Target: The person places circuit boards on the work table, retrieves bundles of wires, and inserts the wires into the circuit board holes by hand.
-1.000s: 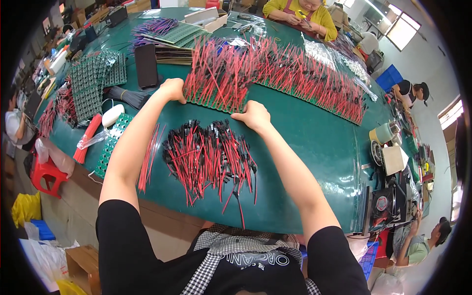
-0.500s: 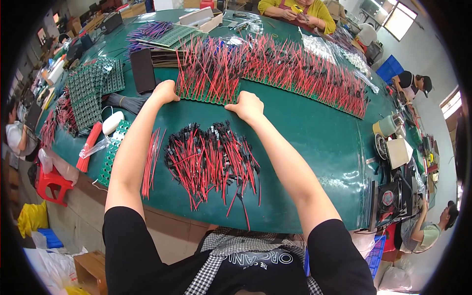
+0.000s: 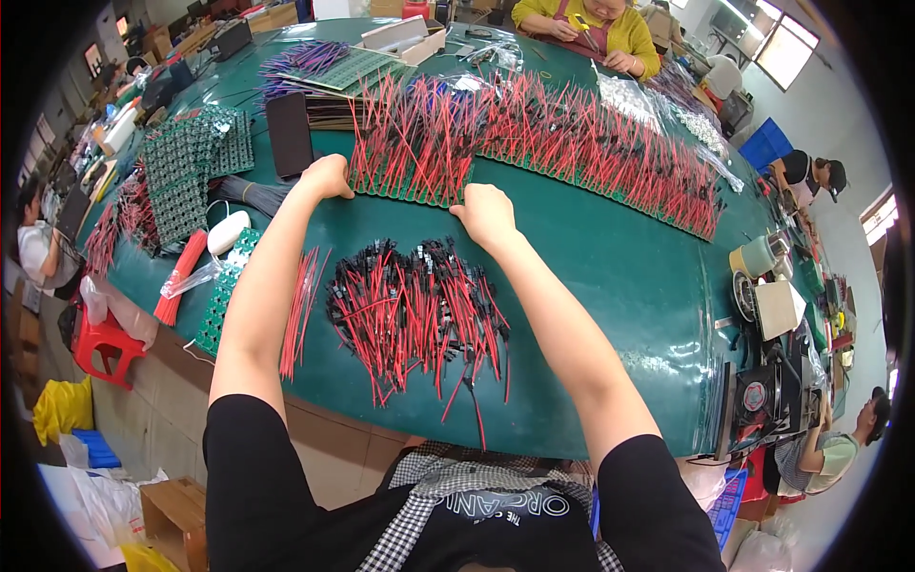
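Observation:
My left hand [image 3: 329, 178] is closed on the left end of a green circuit board panel [image 3: 408, 187] set with upright red and black wires. At its right end, my right hand [image 3: 485, 211] grips the near corner between thumb and curled fingers. The panel lies flat on the green table, its far side hidden by the wires. Just beyond my right hand begins a longer row of similar wired panels [image 3: 600, 157]. Between my forearms lies a loose heap of red and black wires with connectors [image 3: 419, 324]. A dark, phone-like slab [image 3: 289, 133] rests beside my left hand.
Bare circuit board panels [image 3: 181, 167], a red wire bundle [image 3: 181, 276] and a white computer mouse [image 3: 229, 232] lie at left. A small fan [image 3: 755, 396] stands at the right edge. Across the table, a person in yellow sleeves [image 3: 643, 48] handles a yellow tool.
The whole view has shifted slightly. My hands keep their hold on the panel's two ends. The person across has moved their hands farther apart.

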